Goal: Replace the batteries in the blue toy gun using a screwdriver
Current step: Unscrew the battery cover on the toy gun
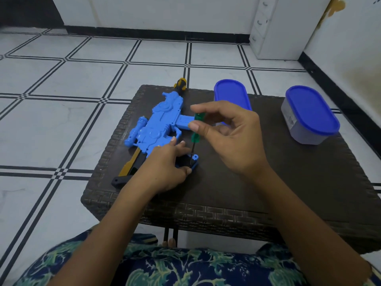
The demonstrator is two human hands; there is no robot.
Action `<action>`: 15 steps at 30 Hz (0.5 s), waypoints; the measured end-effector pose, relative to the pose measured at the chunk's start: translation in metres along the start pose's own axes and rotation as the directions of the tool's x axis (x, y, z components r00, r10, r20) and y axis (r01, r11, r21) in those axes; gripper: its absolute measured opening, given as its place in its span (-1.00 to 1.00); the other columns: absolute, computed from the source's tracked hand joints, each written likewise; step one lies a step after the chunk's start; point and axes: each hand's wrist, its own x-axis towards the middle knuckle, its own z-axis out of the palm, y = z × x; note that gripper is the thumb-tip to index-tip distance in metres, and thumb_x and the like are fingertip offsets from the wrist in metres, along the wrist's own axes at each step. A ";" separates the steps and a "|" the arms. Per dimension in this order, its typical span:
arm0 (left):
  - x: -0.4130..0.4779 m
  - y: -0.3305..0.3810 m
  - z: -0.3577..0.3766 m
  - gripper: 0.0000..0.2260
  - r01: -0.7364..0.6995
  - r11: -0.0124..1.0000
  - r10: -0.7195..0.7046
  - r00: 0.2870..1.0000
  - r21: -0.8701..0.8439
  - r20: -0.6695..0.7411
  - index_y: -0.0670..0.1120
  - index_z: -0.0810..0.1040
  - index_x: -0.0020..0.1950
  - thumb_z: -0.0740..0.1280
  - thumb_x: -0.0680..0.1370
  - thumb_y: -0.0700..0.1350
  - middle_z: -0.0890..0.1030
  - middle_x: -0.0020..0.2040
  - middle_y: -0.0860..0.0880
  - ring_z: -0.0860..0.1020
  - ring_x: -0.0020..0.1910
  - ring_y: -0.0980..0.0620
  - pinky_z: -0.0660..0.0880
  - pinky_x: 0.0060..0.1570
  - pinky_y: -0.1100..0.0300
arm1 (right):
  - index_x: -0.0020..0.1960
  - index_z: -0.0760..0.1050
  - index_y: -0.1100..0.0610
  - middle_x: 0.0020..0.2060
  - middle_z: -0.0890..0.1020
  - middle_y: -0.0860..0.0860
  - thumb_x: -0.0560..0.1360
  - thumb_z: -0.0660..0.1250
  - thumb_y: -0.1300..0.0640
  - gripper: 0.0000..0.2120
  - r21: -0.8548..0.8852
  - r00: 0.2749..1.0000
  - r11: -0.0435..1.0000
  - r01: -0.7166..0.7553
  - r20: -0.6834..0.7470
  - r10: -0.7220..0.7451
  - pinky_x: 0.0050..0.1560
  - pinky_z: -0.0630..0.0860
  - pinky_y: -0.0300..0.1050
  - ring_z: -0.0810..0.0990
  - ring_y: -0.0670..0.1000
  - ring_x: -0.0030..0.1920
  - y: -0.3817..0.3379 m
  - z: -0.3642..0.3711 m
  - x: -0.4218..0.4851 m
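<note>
Partly under the left hand (pixel 165 170), the blue toy gun (pixel 162 118).

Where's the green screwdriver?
The green-handled screwdriver stands upright mid-table in the head view, pinched by the right hand, its tip down at the blue plastic toy gun.

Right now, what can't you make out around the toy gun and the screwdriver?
Head view only.
Screwdriver tip and any screw: too small and dark, beside the left hand.
Toy gun grip: mostly under the left hand.
Two lidded containers: contents not visible; the right hand covers part of one.
</note>
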 end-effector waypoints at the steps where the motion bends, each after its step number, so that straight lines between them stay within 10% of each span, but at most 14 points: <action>1: 0.001 -0.001 0.001 -0.48 -0.005 1.000 0.005 1.000 -0.002 0.000 0.05 0.33 0.46 0.37 0.51 -0.09 0.13 0.54 0.08 0.03 0.54 0.04 0.07 0.47 0.08 | 0.06 0.64 0.24 -0.09 0.67 0.17 0.42 0.48 0.36 -0.78 -0.016 1.000 1.000 0.004 -0.003 -0.004 -0.22 0.59 -0.26 0.61 -0.11 -0.16 0.000 -0.001 0.001; 15: 0.007 -0.009 0.005 -0.47 -0.037 0.999 0.037 0.999 0.027 0.003 0.06 0.33 0.45 0.38 0.50 -0.05 0.19 0.52 0.11 0.03 0.54 0.04 0.07 0.49 0.01 | 0.03 0.62 0.19 -0.14 0.65 -0.01 0.42 0.47 0.37 -0.78 -0.070 0.995 0.997 0.046 -0.080 -0.051 -0.19 0.58 -0.29 0.59 -0.14 -0.15 -0.009 -0.008 0.004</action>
